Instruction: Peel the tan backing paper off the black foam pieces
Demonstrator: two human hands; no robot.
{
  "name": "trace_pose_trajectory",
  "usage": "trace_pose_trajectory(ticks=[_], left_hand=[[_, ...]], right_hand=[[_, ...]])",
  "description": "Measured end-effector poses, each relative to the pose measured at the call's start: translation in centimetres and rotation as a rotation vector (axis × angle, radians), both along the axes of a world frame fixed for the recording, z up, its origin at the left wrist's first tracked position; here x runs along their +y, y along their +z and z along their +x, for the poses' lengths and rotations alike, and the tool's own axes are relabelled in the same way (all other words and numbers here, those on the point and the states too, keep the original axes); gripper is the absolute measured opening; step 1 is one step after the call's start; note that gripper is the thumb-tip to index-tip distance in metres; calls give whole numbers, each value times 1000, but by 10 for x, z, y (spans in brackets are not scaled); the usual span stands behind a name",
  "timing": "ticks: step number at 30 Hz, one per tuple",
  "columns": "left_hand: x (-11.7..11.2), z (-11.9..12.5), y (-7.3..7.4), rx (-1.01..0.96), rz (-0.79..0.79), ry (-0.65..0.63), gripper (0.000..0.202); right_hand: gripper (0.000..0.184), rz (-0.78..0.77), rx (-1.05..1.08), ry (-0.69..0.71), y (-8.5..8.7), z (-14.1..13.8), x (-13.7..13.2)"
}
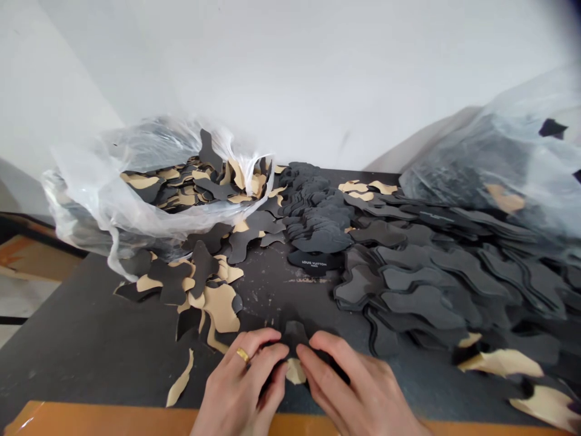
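Note:
My left hand [240, 381], with a gold ring [242, 355] on one finger, and my right hand [347, 378] meet at the bottom centre of the dark worktable [91, 345]. Their fingertips grip a black cut-out piece [295, 335], and a tan backing sheet [295, 370] shows below it, between my hands. Peeled tan backing scraps [220, 309] and black pieces lie in a loose heap to the left. Neat overlapping rows of black cut-out pieces [422, 303] spread to the right. One piece printed LOUIS VUITTON [314, 264] lies near the middle.
A transparent plastic bag [104, 181] full of black and tan pieces sits at the table's far left, and another bag [494, 157] bulges at the far right. An orange edge [113, 418] runs along the near side. A white wall [290, 72] stands behind.

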State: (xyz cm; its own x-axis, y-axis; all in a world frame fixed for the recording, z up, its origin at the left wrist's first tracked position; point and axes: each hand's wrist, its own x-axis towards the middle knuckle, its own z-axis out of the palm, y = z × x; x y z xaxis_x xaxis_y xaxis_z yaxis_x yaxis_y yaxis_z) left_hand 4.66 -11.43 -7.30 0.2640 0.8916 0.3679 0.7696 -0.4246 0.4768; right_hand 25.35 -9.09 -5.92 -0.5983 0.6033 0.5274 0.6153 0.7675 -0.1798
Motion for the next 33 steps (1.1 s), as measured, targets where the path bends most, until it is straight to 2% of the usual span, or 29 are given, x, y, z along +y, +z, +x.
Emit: trace_pose_trajectory(ticks=[3, 8, 12, 16, 33], left_hand=[[0, 0, -1, -17, 2, -1, 21], [0, 1, 0, -36, 53, 3, 26], [0, 3, 0, -28, 73, 14, 27], [-1, 3, -1, -17, 45, 1, 29], [-2, 4, -2, 34, 30, 0, 30]], right_hand=[[28, 10, -22, 7, 3, 0, -1], [26, 39, 40, -17, -6, 1, 1], [26, -21, 48, -61, -9, 0, 0], [27, -72, 34, -68, -7, -1, 0], [25, -84, 18, -97, -7, -5, 4]])
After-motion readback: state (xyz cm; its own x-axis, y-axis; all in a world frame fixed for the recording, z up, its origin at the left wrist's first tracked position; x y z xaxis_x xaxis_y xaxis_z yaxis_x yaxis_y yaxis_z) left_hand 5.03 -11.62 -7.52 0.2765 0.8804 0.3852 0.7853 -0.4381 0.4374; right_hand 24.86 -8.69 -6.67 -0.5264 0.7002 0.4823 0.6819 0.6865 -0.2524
